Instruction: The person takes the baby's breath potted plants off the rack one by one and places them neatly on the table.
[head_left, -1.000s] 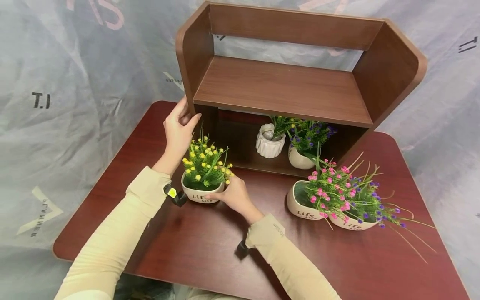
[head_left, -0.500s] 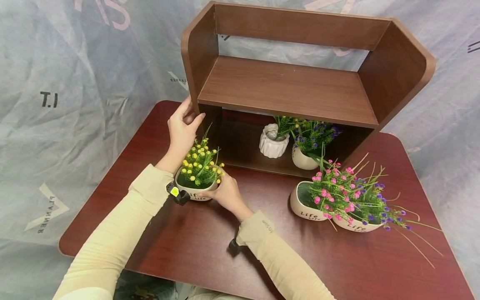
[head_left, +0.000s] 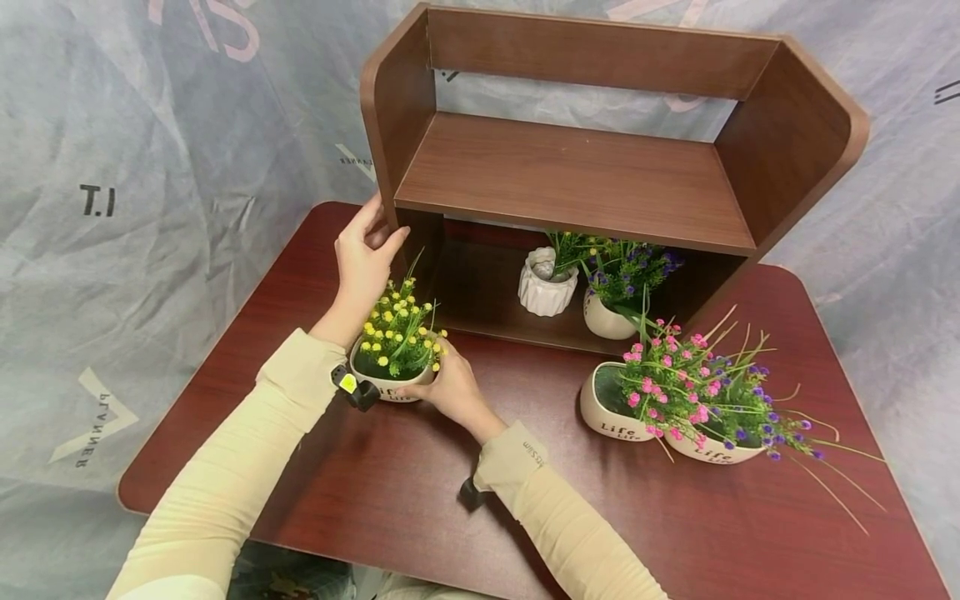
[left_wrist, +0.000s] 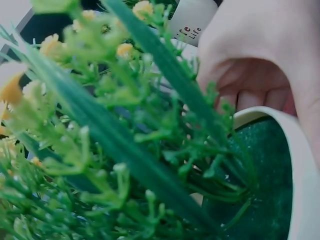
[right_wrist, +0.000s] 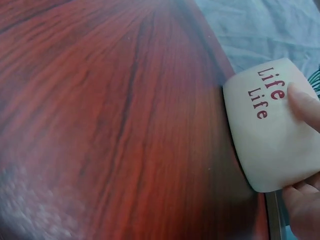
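My left hand (head_left: 363, 258) holds the front edge of the left side panel of a brown wooden shelf unit (head_left: 562, 171), thumb at the front and fingers on the outer side. Below it, a cream oval flowerpot (right_wrist: 265, 145) lettered "Life" stands on the table with artificial yellow flowers (head_left: 397, 333). My right hand (head_left: 456, 387) grips this pot at its right end, thumb on the lettered front. From the left wrist camera, green leaves (left_wrist: 115, 140) fill much of the picture, with the pot's rim (left_wrist: 295, 175) beside the right hand's fingers and thumb.
On the lower shelf stand a white ribbed pot (head_left: 547, 287) and a cream pot with purple flowers (head_left: 609, 317). Pink flowers (head_left: 667, 383) in one pot and purple ones (head_left: 750, 408) in another stand close together on the red-brown table (head_left: 525, 500), right of the hands.
Over the first half second the right hand slid the yellow-flower pot left, closer under the left arm. The left hand kept its hold on the shelf panel. Since then little has moved.
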